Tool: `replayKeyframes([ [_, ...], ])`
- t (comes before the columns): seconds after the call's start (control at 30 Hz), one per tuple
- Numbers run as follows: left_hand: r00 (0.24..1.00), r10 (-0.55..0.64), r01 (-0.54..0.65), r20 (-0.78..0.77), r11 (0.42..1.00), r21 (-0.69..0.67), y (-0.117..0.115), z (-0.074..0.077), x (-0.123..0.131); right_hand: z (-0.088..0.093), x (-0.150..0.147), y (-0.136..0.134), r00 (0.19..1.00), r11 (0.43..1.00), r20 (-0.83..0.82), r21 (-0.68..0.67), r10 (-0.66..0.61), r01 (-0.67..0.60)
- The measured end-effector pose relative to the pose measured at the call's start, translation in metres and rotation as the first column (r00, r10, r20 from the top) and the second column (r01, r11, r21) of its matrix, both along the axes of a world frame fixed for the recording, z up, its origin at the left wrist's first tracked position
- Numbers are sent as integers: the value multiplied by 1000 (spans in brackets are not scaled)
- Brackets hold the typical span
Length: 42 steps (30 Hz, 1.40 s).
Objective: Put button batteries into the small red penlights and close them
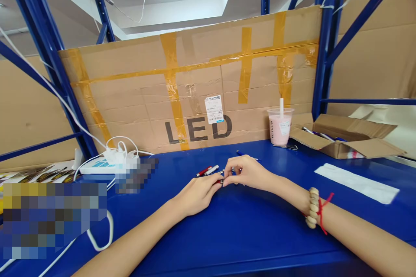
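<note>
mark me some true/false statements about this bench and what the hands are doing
1. The left hand and right hand meet on a small pen-like piece just above the blue table. True.
2. The pink drink cup lies tipped on its side. False: it stands upright with a straw in it, next to the cardboard box.
3. The bead bracelet is on the left wrist. False: it is on the right wrist.
4. The cardboard box is open, with pens inside. True.
5. The taped cardboard sheet reads "LCD". False: it reads "LED".
</note>
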<state>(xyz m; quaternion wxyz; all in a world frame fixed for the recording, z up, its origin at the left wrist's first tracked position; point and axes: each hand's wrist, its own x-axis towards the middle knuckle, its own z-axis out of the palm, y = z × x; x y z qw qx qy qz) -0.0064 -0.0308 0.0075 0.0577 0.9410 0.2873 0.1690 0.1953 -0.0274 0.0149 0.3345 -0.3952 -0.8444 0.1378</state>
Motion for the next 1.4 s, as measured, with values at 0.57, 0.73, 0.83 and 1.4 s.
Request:
replayKeyframes([
  [0.57,997,67,-64,-27,994,91,-3,0,0,-4,-7,3,991,977,-131,-215,-18,-11],
  [0.73,993,105,-97,-62,988,121,-4,1,1,-5,-7,3,993,977,-116,-212,-25,0],
  [0.83,990,129,-121,-57,984,134,-4,1,1,-7,-6,4,994,979,-99,-201,-40,20],
  [1.4,995,37,-28,97,995,-91,-2,-5,-4,-13,-5,11,988,980,-152,-198,-40,9],
])
